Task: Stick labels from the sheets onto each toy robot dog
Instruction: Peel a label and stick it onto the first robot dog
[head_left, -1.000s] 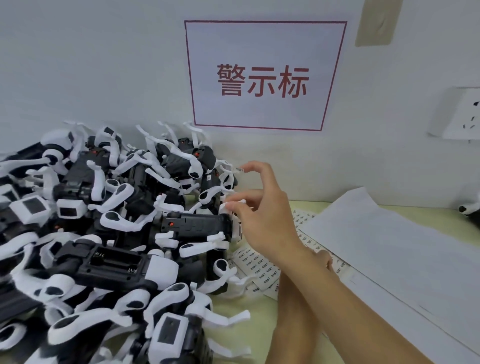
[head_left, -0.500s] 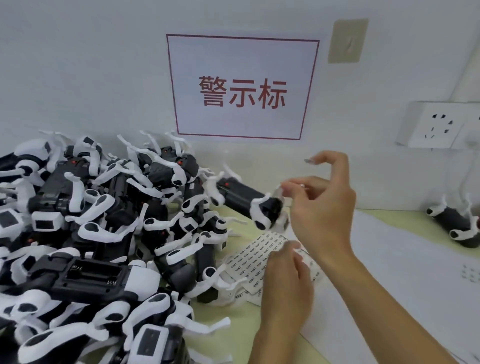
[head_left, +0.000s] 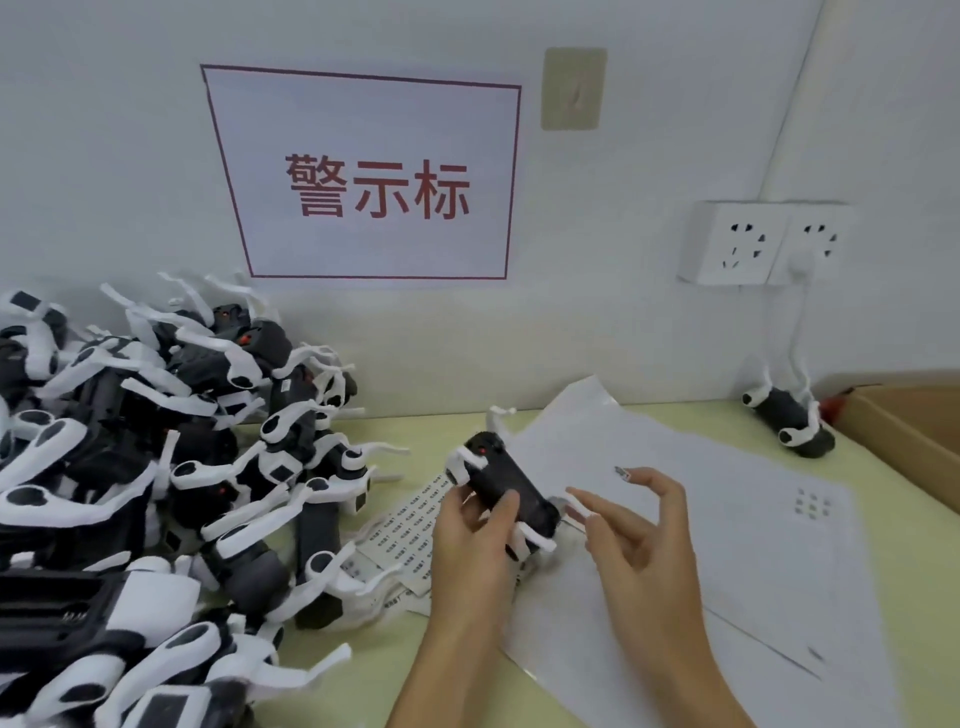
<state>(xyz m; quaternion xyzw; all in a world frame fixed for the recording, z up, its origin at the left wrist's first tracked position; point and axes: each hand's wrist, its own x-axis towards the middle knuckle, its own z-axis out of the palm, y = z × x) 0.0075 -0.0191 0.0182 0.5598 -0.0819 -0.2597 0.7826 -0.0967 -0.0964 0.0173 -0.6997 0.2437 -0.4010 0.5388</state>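
Left hand (head_left: 475, 540) grip curled round toy robot dog (head_left: 506, 491), centre frame above label sheet (head_left: 410, 525). Right hand (head_left: 631, 525) loose, empty. Risk: thin legs snag, dog slips from grip; label creases.

The toy robot dog (head_left: 506, 486) that the right hand (head_left: 631, 525) pulls from the pile (head_left: 156, 467) a second ago now sits away from the heap, over the label sheet (head_left: 410, 525) and the edge of the white backing paper (head_left: 691, 519). It has passed into the left hand (head_left: 475, 538), which was resting low on the sheets and now grips its black body, thumb across the top. The right hand has let go and hovers just beside the dog, fingers loosely spread
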